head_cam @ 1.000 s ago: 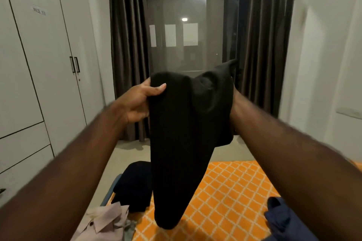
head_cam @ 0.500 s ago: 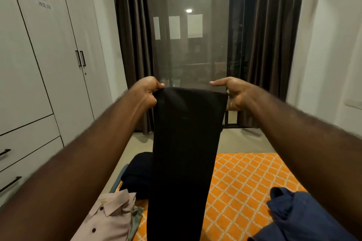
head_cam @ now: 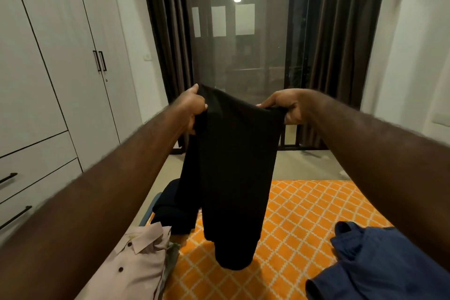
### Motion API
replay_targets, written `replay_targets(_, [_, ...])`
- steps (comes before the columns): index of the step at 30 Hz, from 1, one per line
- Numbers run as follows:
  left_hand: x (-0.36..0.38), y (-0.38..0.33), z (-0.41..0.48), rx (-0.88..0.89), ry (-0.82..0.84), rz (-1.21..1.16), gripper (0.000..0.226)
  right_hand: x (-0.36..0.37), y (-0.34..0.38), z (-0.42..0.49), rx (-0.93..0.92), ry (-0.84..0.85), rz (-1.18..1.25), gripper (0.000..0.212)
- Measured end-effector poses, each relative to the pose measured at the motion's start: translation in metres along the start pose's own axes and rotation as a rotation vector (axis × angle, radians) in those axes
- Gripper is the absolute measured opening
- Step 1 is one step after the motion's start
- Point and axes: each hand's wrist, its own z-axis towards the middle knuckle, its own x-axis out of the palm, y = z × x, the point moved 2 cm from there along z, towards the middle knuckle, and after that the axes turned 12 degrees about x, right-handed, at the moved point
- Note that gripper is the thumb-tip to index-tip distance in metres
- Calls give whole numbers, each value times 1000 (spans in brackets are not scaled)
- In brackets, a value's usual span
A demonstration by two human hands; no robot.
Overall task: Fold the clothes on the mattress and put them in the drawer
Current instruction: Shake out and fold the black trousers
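So, head view, black garment (head_cam: pixel 233 173): it hangs in the air between both hands, in front of the glass door. Its lower end is close over the mattress (head_cam: pixel 304 214); I cannot tell if it touches.
Left hand (head_cam: pixel 194 107): the fingers (head_cam: pixel 201 105) are curled tight around the top left corner of the cloth.
Right hand (head_cam: pixel 285 108): the fingers (head_cam: pixel 291 117) are curled and pinch the top right corner.
Top edge: it sags a little between the two hands and is not pulled straight.
Other clothes: a pink shirt (head_cam: pixel 136 268) lies near the left edge of the mattress, a blue garment (head_cam: pixel 379 263) at the right, and a dark garment (head_cam: pixel 168 204) lies behind the hanging one.
Drawers (head_cam: pixel 36 178): they are in the white wardrobe at the left, both closed, well apart from the hands.
Risk, grip: if one corner slips out, the cloth would probably swing to one side and fall on the mattress in a heap.
Risk, fold: with the edge slack, the halves may not meet evenly, so the fold could come out crooked.
Risk, lowering: the hanging end may bunch up under itself when it is laid down.
Risk, drawer: both hands are busy, so one must let go to open it.
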Motion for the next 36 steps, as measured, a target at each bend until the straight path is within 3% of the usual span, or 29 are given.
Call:
replay_targets(3, [-2,9,4,-26,10,98,74,-3,2,4,51,-96,-182,26])
replay_targets(5, [-3,15,10,-24,-31,140,57,-3,3,6,60,-161,-260,23])
replay_targets(8, [-5,19,17,16,-126,188,28,-1,3,8,61,-220,-255,22])
replay_targets(12, [-8,20,24,79,-173,230,28,5,2,11,59,-229,-177,15])
replay_targets(16, [-4,16,21,114,-128,241,13,6,5,10,42,-232,-230,12])
replay_targets(24, [4,9,13,239,-19,205,24,-3,14,-2,35,-259,-642,12])
replay_targets(26, [6,7,10,294,-9,279,30,-5,16,-5,33,-281,-690,12])
replay_targets(29, [10,7,5,443,-33,573,37,-9,20,-5,-31,-327,-744,19])
replay_targets(31, [11,9,2,540,-99,720,36,-11,23,-4,-87,-294,-684,29])
replay_targets(33, [10,14,0,599,-163,769,30,-12,24,-6,-107,-155,-621,40])
replay_targets(36, [8,21,-2,680,-206,864,24,-11,21,-11,-126,-26,-842,44])
